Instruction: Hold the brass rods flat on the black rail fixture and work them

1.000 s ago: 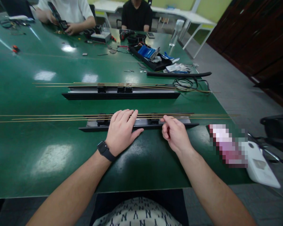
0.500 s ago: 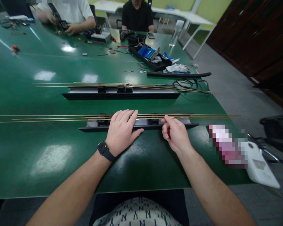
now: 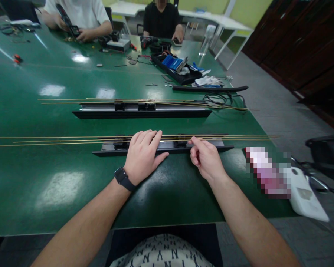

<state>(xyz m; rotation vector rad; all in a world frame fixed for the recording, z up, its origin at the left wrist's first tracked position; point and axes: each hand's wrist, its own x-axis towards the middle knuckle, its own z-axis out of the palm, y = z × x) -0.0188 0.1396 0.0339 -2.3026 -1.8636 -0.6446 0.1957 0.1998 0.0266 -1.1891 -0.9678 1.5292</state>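
Observation:
My left hand lies flat, fingers stretched out, across several thin brass-coloured rods and the long black-and-silver rail beneath them. A black watch is on that wrist. Further right, my right hand has its fingers curled in, with the index fingertip at the rods near the rail's right part. It appears to pinch one rod there; the exact grip is partly hidden. Black blocks sit along the rail under the rods, which reach well past both its ends.
Beyond lies a second rail with rods over it. Behind it are a black strip, a coiled cable, gloves and a black tray. Two people sit across the table. A white device lies at the right edge.
My hands and the rods stay nearly in place, within a slight view shift. Across the table, the person in black has brought a hand onto the phone-like object.

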